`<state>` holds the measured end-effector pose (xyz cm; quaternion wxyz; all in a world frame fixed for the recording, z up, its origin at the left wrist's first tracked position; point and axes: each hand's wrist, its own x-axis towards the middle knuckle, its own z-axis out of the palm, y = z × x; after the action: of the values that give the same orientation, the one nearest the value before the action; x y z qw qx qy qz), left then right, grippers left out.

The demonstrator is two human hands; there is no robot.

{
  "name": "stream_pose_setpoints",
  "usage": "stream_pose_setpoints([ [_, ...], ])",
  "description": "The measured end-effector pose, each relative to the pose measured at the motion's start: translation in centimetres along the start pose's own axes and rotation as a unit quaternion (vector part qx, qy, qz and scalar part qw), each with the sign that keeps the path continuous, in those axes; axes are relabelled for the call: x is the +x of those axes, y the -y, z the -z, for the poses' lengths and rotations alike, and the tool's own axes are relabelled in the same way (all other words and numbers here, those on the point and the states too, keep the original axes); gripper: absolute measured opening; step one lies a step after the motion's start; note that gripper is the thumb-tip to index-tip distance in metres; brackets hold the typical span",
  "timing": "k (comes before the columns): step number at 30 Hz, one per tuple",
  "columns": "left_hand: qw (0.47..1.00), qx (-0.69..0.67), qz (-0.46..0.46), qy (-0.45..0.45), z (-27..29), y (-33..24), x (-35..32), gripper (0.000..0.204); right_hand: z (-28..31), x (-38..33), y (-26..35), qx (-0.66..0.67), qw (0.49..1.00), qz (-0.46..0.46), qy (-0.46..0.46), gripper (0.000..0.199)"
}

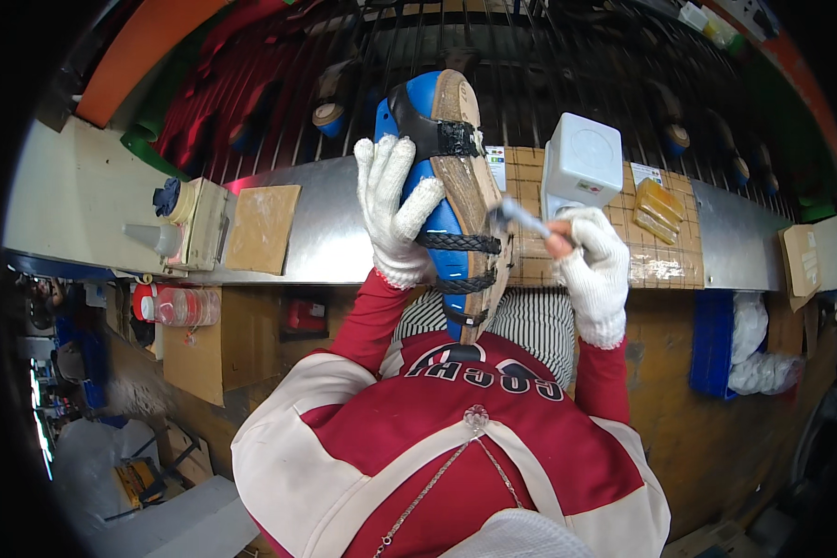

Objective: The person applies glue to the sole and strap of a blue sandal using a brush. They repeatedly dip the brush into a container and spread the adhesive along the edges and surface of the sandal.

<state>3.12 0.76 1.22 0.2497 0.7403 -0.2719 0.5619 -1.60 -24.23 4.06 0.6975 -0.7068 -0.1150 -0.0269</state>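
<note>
A sandal on a blue shoe last, with black braided straps and its pale sole side turned to the right, stands tilted up in front of me. My left hand, in a white knitted glove, supports it from the left, the thumb across the blue last and the fingers along its side. Between the fingers of my gloved right hand is a small brush with a pale handle. Motion blurs it; its dark head is at the sole's edge, and whether they touch I cannot tell. Bare fingertips show from that glove.
A white plastic container and a yellowish block stand on the taped cardboard over a metal ledge. Left are a brown board and a box with a tape roll. Beyond, a rack of rods carries several shoes on lasts.
</note>
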Motion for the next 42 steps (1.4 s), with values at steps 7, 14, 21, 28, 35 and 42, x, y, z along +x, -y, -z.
stream_pose_setpoints([
  [7, 0.997, 0.054, 0.053, -0.017, -0.4, -0.4, -1.1, 0.051, -1.1, -1.6, 0.2, -0.060, 0.996, -0.060, -0.032, 0.020],
  [14, 0.993, 0.101, 0.061, -0.023, -0.6, 0.5, -2.1, 0.048, -2.3, -4.3, 0.6, -0.054, 0.996, -0.038, -0.055, 0.019],
  [21, 0.994, 0.092, 0.059, -0.010, -0.4, 0.6, -2.6, 0.060, -3.3, -2.7, -0.2, -0.200, 0.972, 0.050, -0.113, 0.017],
  [28, 0.994, 0.092, 0.051, -0.007, -0.4, 0.6, -2.2, 0.064, -2.3, -0.9, 0.1, -0.318, 0.929, 0.151, -0.116, 0.017],
  [35, 0.991, 0.111, 0.069, -0.001, -0.6, 0.7, -2.3, 0.061, -1.0, -2.7, -0.6, -0.168, 0.985, 0.033, -0.030, 0.017],
  [42, 0.987, 0.103, 0.120, -0.005, -1.2, 0.8, -2.6, 0.059, -1.2, -5.3, -0.4, -0.067, 0.996, -0.058, -0.012, 0.021],
])
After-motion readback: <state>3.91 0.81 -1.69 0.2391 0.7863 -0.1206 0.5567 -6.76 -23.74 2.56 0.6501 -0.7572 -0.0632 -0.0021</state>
